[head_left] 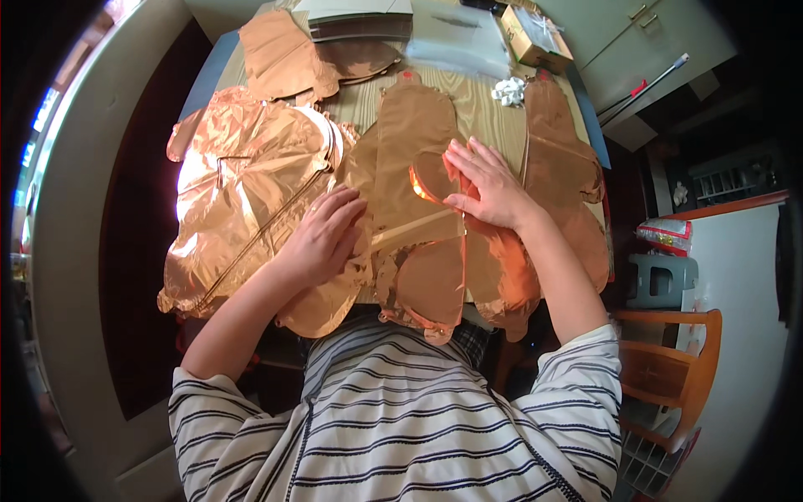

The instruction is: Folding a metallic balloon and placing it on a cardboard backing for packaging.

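Flat, copper-coloured foil balloons cover much of the wooden table. My right hand lies palm down with fingers stretched and thumb apart, pressing on a partly folded foil balloon in front of me. A curved flap of it stands up shiny beside the thumb. My left hand is closed, its fingers curled in at the edge of a large, crinkled foil balloon on the left. The thumb and whatever lies between those fingers are hidden. Another folded balloon is right of my right hand.
Toward the far edge of the table are a grey-white stack, clear plastic sheeting, a small box and crumpled white tissue. A wooden chair and grey stool stand at the right.
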The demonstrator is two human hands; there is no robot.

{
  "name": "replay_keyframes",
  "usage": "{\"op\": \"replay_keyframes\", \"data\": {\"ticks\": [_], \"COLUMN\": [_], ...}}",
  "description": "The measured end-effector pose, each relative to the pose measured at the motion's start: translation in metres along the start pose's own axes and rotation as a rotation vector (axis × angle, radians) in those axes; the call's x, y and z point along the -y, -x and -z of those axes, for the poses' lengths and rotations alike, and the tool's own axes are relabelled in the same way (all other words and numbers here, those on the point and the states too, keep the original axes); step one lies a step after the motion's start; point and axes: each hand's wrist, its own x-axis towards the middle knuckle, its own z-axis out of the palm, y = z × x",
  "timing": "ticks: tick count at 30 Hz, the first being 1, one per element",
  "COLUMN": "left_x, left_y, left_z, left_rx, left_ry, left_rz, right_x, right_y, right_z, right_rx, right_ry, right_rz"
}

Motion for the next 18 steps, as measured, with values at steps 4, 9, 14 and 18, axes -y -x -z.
{"op": "replay_keyframes", "data": {"ticks": [4, 9, 14, 18], "left_x": [-0.004, -0.024, -0.030, -0.025], "left_y": [-0.007, -0.047, -0.069, -0.066], "left_z": [0.010, 0.004, -0.028, -0.041], "left_rx": [0.024, 0.042, 0.085, 0.213], "left_ry": [-0.011, 0.010, -0.104, -0.254], "left_rz": [0.052, -0.033, -0.158, -0.160], "right_x": [-0.001, 0.000, 0.009, 0.011], "right_y": [0.003, 0.007, 0.006, 0.008], "right_z": [-0.005, -0.003, 0.000, 0.000], "right_rx": [-0.020, -0.019, -0.018, 0.020], "right_ry": [-0.027, -0.019, 0.004, 0.059], "right_rz": [0.013, 0.016, 0.027, -0.012]}}
